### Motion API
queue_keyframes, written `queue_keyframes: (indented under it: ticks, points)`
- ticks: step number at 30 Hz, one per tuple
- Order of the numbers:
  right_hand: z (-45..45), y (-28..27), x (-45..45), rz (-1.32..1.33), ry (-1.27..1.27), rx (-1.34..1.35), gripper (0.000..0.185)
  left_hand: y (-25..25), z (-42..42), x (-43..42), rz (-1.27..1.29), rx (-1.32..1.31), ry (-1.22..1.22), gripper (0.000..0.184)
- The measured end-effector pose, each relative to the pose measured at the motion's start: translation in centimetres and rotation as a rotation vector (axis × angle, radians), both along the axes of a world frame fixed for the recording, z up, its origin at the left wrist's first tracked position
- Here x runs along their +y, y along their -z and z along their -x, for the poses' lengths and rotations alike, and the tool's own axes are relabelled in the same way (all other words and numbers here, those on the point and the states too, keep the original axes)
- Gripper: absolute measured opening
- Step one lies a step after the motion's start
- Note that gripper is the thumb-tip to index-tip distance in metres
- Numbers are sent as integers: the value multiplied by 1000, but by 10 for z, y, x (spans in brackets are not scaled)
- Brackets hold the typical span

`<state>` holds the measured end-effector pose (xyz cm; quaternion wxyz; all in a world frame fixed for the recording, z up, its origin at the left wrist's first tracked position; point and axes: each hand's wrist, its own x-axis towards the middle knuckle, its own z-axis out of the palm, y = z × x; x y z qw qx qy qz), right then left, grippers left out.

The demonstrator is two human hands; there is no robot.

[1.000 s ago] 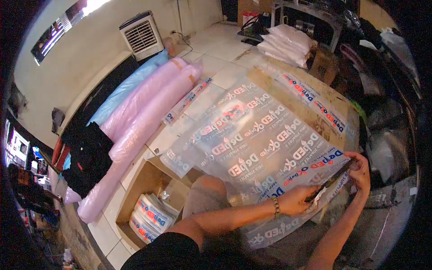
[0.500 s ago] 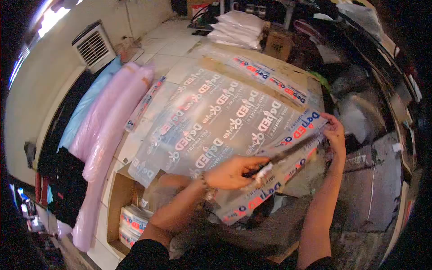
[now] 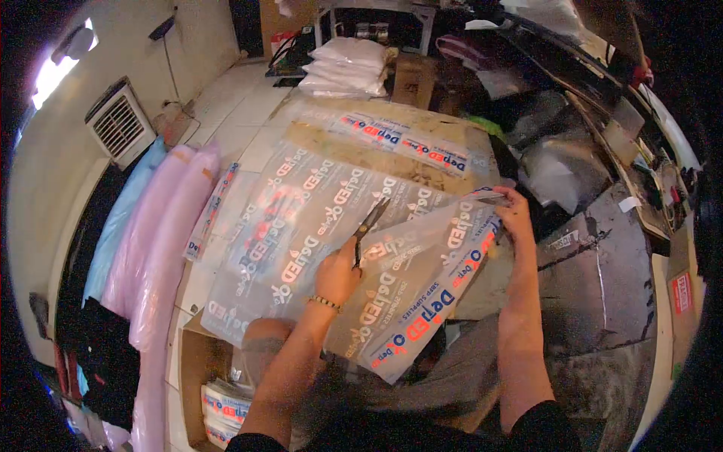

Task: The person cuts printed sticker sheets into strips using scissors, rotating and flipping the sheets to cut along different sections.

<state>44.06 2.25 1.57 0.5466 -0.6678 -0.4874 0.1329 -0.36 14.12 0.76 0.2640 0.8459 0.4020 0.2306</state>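
Observation:
My left hand (image 3: pixel 337 277), with a beaded bracelet at the wrist, is closed round a pair of dark scissors (image 3: pixel 370 221), whose blades point up and away over the sheet. A large clear plastic sheet (image 3: pixel 301 218) printed with white, red and blue lettering lies over the board and floor in front of me. My right hand (image 3: pixel 514 213) pinches the sheet's right corner and lifts it, so its near edge slants down toward my lap. The scissors are apart from the raised edge.
An open cardboard box (image 3: pixel 191 377) with printed plastic packs (image 3: pixel 224 410) sits at lower left. Pink rolls (image 3: pixel 162 248) and a blue roll (image 3: pixel 123 226) lie along the left. White bags (image 3: pixel 346 68) are stacked behind the brown board (image 3: pixel 444 120). Clear plastic (image 3: pixel 561 173) lies at right.
My left hand has moved away from the sheet's near edge and turned the scissors upward. My right hand still holds the sheet's corner, and the view has shifted to the right.

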Motion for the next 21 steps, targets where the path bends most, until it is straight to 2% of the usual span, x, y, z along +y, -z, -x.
queue_keyframes:
  ticks: [1, 6, 8, 11, 14, 17, 21]
  points:
    - [15, -15, -4, 75, 71, 16, 50, -2, -1, -3, -29, -25, -16, 60]
    - [15, -8, -9, 36, 79, -12, 50, -22, 15, -11, -62, -31, -71, 62]
    - [4, 3, -8, 0, 90, -68, 50, -18, 28, -4, -122, -45, -78, 61]
    - [-8, 21, -10, 25, 210, -14, 45, -20, 47, 3, -69, 54, -123, 60]
    - [8, 7, -18, 66, 287, -43, 42, 15, 54, 9, -79, 102, -228, 62]
    - [-3, 24, -7, 2, 319, -129, 35, 16, 50, 5, -106, 81, -211, 63]
    - [52, -56, -11, 11, 405, -283, 23, 4, 47, 1, -83, 134, -245, 65]
